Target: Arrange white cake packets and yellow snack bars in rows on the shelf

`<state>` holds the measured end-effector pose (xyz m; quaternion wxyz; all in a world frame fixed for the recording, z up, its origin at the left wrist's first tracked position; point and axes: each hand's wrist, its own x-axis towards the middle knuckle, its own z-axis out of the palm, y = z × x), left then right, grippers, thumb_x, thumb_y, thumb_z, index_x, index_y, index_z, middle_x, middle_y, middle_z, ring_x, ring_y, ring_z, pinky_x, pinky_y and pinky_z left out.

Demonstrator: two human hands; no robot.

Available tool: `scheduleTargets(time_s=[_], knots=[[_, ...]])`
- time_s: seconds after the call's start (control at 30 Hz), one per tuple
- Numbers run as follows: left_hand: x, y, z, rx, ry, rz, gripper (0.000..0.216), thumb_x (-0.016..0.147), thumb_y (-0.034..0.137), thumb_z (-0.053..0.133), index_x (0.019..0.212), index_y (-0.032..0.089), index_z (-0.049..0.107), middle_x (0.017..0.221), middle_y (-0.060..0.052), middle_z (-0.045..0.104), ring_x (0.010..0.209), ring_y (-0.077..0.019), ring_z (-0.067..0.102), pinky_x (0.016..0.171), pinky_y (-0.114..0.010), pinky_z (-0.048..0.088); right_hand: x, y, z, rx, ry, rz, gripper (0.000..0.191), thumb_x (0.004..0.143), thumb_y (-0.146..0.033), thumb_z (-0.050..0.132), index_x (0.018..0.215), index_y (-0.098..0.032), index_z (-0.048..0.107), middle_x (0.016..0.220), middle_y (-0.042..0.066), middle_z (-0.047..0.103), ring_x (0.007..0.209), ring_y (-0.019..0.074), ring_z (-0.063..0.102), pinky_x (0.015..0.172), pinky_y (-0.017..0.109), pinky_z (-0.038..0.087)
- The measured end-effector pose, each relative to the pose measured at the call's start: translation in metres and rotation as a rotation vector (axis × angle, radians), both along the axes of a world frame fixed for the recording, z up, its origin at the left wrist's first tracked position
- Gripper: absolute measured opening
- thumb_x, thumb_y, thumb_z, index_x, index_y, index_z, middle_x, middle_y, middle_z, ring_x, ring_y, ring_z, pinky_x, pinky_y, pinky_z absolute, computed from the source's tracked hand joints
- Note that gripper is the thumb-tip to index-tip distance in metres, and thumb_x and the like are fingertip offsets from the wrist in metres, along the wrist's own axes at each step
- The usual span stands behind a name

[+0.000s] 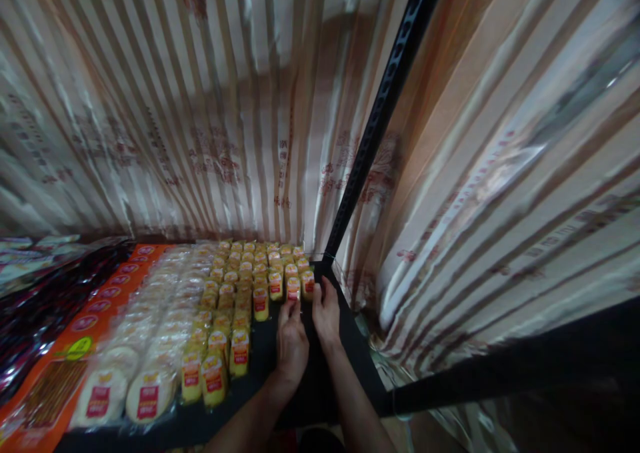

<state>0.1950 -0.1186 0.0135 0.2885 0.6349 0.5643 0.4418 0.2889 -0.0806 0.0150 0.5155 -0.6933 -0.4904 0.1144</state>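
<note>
Rows of small yellow wrapped snack cakes (240,353) with red labels stand on a black shelf (310,400). My left hand (293,343) is closed at the front of these rows, its fingertips on the lower part of one wrapped snack cake (293,288). My right hand (326,313) is beside the rightmost wrapped snack cake (307,284). Its fingers are partly stretched and apart, with nothing visible between them. Whether its fingertips touch that cake, I cannot tell.
Left of the yellow rows lie rows of round white wrapped cakes (150,396), an orange snack package (75,360) and dark shiny packages (60,300). A black perforated post (375,126) rises at the back right corner. Pleated printed sheeting (240,140) hangs behind and to the right.
</note>
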Motion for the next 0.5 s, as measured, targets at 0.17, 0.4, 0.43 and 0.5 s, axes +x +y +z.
scheduleTargets(time_s=[0.17, 0.4, 0.43, 0.5], knots=[[0.002, 0.009, 0.004, -0.031, 0.008, 0.015, 0.043, 0.080, 0.011, 0.033, 0.115, 0.012, 0.058, 0.116, -0.013, 0.055, 0.109, -0.0191, 0.053, 0.100, -0.032, 0.041, -0.009, 0.033, -0.010, -0.093, 0.102, 0.097, 0.068, 0.087, -0.055, 0.021, 0.133, -0.008, 0.035, 0.141, 0.018, 0.035, 0.133, 0.0253, 0.027, 0.109, 0.044, 0.022], [-0.002, 0.014, 0.006, -0.054, 0.003, -0.014, 0.040, 0.081, 0.015, 0.034, 0.113, 0.015, 0.058, 0.112, -0.010, 0.055, 0.104, -0.0170, 0.053, 0.098, -0.031, 0.042, -0.022, 0.041, -0.018, -0.070, 0.034, 0.129, 0.072, 0.086, -0.059, 0.019, 0.136, -0.010, 0.034, 0.142, 0.014, 0.036, 0.134, 0.0229, 0.026, 0.110, 0.042, 0.019], [-0.003, 0.014, 0.005, -0.051, 0.009, -0.014, 0.041, 0.081, 0.014, 0.034, 0.115, 0.015, 0.058, 0.112, -0.010, 0.054, 0.105, -0.0170, 0.052, 0.098, -0.031, 0.041, -0.020, 0.042, -0.017, -0.076, 0.017, 0.112, 0.073, 0.086, -0.059, 0.018, 0.135, -0.008, 0.034, 0.142, 0.014, 0.035, 0.135, 0.0232, 0.023, 0.111, 0.042, 0.017], [-0.002, 0.014, 0.002, -0.038, 0.029, -0.012, 0.043, 0.081, 0.011, 0.033, 0.117, 0.014, 0.056, 0.113, -0.011, 0.053, 0.108, -0.0175, 0.051, 0.100, -0.032, 0.040, -0.013, 0.046, -0.015, -0.091, 0.022, 0.090, 0.076, 0.086, -0.059, 0.015, 0.134, -0.005, 0.036, 0.142, 0.015, 0.034, 0.136, 0.0234, 0.019, 0.112, 0.041, 0.013]])
